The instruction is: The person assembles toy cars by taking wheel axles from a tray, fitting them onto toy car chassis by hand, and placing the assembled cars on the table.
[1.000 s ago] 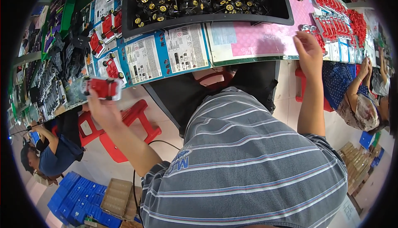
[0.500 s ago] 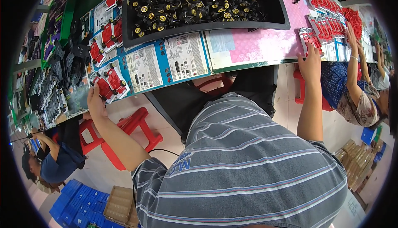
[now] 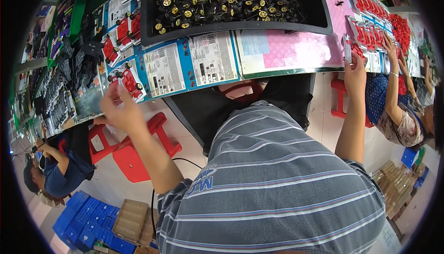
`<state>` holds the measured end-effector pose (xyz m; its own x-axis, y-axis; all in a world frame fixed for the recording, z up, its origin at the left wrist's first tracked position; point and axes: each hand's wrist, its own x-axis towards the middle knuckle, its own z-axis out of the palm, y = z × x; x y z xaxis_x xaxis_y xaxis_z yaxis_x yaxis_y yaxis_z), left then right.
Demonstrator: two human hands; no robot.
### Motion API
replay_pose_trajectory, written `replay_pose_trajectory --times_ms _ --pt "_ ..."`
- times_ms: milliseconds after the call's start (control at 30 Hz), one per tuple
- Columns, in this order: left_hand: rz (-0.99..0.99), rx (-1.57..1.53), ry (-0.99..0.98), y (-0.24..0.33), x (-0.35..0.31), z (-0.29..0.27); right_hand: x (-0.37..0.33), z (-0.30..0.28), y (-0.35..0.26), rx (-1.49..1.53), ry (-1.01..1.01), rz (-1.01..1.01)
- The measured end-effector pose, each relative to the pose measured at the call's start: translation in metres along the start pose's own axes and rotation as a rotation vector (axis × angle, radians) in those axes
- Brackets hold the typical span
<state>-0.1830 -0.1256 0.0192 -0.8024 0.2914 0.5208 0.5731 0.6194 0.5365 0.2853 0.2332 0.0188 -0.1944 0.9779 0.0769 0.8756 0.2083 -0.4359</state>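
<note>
My left hand (image 3: 121, 110) is at the table's near edge on the left, blurred, its fingers curled beside a red toy car (image 3: 131, 82) with black wheels. Whether it holds anything does not show clearly. On the right, my right hand (image 3: 355, 74) has its fingers closed on a red and white toy car part (image 3: 355, 50) at the table edge. Several more red toy cars (image 3: 110, 50) lie on printed cards behind my left hand. Between my hands, farther back, stands a black tray (image 3: 240, 26) heaped with black wheel axles with yellow hubs (image 3: 231, 0).
Dark grey car parts (image 3: 55, 101) pile up at the left. Rows of red and white parts (image 3: 367, 32) lie at the far right, near a co-worker's hand (image 3: 391, 50). Below are red stools (image 3: 132, 161), blue crates (image 3: 88, 221) and a black bin (image 3: 189, 120).
My left hand has drawn back from the red cars toward me; the car it touched no longer shows plainly. My right fingers have closed further round the red and white part.
</note>
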Motion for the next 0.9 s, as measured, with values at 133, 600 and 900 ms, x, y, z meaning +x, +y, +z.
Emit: replay_pose_trajectory --times_ms 133,600,900 --pt "-0.054 -0.633 -0.512 0.090 -0.068 0.029 -0.030 -0.006 -0.033 0.214 -0.052 -0.107" --pt "-0.587 -1.567 -1.308 0.161 -0.130 0.070 -0.100 -0.004 -0.156 0.692 -0.562 -0.705" --pt "-0.608 -1.429 -0.875 0.115 -0.095 0.074 0.016 0.039 -0.263 0.418 -0.075 -1.214"
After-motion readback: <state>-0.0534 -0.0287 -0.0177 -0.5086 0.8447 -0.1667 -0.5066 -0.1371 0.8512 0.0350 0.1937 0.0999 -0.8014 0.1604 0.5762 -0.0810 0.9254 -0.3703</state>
